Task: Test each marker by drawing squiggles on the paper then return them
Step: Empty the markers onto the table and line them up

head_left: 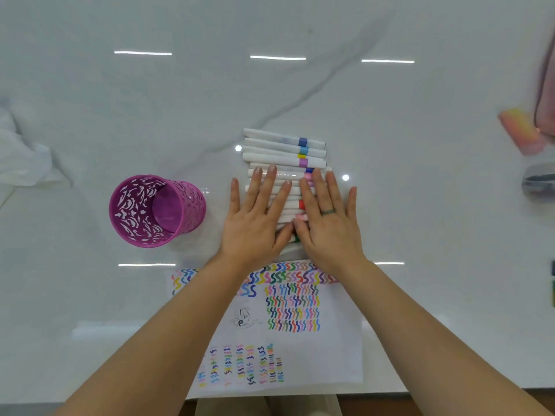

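Bright, even, cool light from overhead. The glossy white table (405, 211) mirrors it as thin strip reflections in two rows, far and near, plus a round hot spot on either side of the marker row (285, 148). Shadows are faint and soft, with slight grey by the purple cup (157, 210). Centre is sharp, and squiggles on the paper (300, 349) read crisp. Wide-angle stretch makes the forearms (168, 340) splay large toward the lower corners. Right margin is smeared, with the orange-pink block (521, 132) blurred. White cloth (21, 157) at left is soft and washed out.
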